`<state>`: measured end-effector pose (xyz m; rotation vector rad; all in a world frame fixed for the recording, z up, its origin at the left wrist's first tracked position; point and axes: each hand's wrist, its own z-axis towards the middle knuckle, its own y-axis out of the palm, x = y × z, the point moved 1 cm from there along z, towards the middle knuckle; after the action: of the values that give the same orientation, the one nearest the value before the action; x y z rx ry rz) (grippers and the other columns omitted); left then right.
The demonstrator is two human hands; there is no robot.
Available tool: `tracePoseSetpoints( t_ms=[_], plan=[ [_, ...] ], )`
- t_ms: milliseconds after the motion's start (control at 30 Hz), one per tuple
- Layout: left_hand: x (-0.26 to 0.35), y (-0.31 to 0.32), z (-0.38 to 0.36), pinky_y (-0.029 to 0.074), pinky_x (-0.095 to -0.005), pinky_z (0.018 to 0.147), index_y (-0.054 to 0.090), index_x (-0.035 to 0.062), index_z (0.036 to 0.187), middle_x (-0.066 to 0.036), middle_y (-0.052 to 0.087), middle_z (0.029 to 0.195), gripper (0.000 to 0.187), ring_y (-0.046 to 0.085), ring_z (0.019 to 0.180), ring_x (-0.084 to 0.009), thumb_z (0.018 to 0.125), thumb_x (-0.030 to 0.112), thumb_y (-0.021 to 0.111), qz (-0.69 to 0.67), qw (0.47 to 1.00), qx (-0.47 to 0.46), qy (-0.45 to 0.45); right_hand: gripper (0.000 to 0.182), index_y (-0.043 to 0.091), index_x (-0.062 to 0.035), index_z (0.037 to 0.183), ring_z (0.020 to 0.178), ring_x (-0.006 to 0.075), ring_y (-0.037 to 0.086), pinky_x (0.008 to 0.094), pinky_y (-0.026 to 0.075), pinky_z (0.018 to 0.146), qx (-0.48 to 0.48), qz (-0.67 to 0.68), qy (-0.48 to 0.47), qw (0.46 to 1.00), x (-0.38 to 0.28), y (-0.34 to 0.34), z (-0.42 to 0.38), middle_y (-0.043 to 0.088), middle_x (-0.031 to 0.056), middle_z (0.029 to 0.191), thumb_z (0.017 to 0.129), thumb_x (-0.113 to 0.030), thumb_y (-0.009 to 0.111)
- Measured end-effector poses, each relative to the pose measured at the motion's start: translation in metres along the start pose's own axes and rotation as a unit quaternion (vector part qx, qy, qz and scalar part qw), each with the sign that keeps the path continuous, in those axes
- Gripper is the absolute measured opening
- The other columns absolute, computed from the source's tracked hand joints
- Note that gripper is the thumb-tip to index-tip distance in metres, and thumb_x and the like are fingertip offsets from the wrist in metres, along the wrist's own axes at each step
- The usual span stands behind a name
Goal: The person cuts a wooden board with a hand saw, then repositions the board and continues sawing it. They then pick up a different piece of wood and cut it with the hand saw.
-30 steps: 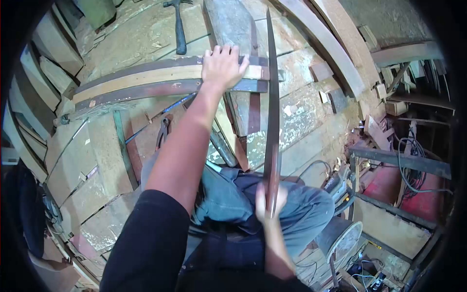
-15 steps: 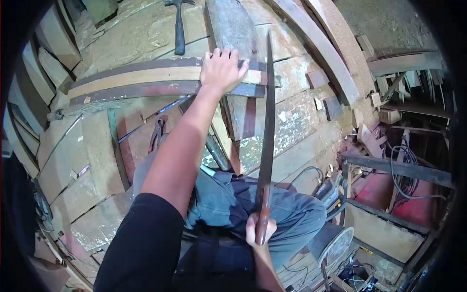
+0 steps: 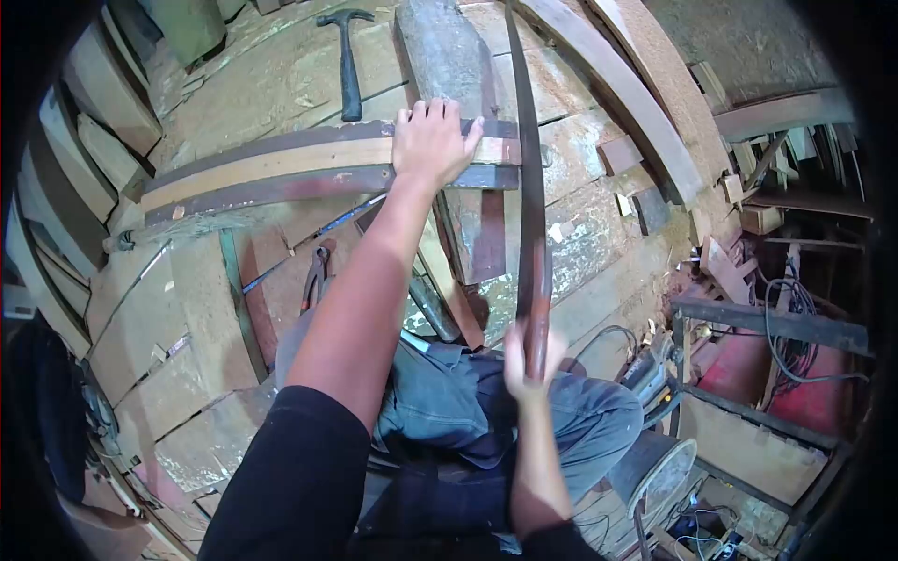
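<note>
My left hand (image 3: pixel 432 145) presses down on a curved wooden piece (image 3: pixel 271 161) with dark edges and a pale middle stripe, its fingers bent over the far edge and its thumb out to the right. A thick grey timber (image 3: pixel 444 47) runs under this piece near its right end. In my right hand (image 3: pixel 533 360), closed around the brown handle, is a handsaw (image 3: pixel 529 187). Its long dark blade points away from me and crosses at the right end of the curved piece. My right hand is slightly blurred.
A hammer (image 3: pixel 350 70) lies beyond the curved piece. Pliers (image 3: pixel 315 278) rest near my left knee. Long curved timbers (image 3: pixel 622 103) and small offcuts (image 3: pixel 619 155) lie to the right. More timbers stand at the left. A metal frame (image 3: pixel 767 323) with coiled cable is at the right.
The saw and my right hand have moved forward, away from my body, along the blade's line. My left hand stays on the curved piece. The whole view has shifted slightly.
</note>
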<state>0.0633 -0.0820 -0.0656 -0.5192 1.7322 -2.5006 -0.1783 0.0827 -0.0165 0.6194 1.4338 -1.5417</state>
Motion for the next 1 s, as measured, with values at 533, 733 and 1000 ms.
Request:
tracePoseSetpoints(
  t_ms=[533, 733, 1000],
  plan=[
    [-0.002, -0.004, 0.003, 0.04, -0.0447, 0.088, 0.061, 0.0081, 0.112, -0.012, 0.063, 0.107, 0.046, 0.058, 0.102, -0.0271, 0.096, 0.048, 0.043, -0.015, 0.999, -0.036, -0.009, 0.01, 0.058, -0.0005, 0.074, 0.044, 0.0204, 0.05, 0.0322, 0.04, 0.047, -0.017, -0.022, -0.011, 1.0, 0.014, 0.005, 0.02, 0.049, 0.0092, 0.054, 0.08, -0.004, 0.065],
    [-0.001, 0.004, 0.001, 0.041, -0.0454, 0.089, 0.06, 0.0079, 0.114, -0.011, 0.063, 0.107, 0.047, 0.059, 0.104, -0.0274, 0.096, 0.048, 0.045, -0.003, 1.0, 0.005, -0.004, 0.014, 0.056, -0.0026, 0.068, 0.044, 0.0254, 0.056, 0.0353, 0.045, 0.048, -0.037, -0.054, -0.005, 0.998, -0.009, -0.044, -0.079, 0.05, 0.0107, 0.052, 0.075, -0.009, 0.067],
    [-0.003, 0.007, 0.003, 0.042, -0.045, 0.082, 0.062, 0.009, 0.107, -0.011, 0.064, 0.101, 0.043, 0.06, 0.097, -0.0287, 0.096, 0.047, 0.046, -0.011, 1.0, 0.018, 0.012, 0.016, 0.054, -0.0031, 0.069, 0.045, 0.0212, 0.047, 0.0344, 0.038, 0.047, 0.0, -0.058, -0.07, 0.996, -0.006, -0.019, -0.053, 0.048, 0.0099, 0.055, 0.079, -0.009, 0.065]
  ],
)
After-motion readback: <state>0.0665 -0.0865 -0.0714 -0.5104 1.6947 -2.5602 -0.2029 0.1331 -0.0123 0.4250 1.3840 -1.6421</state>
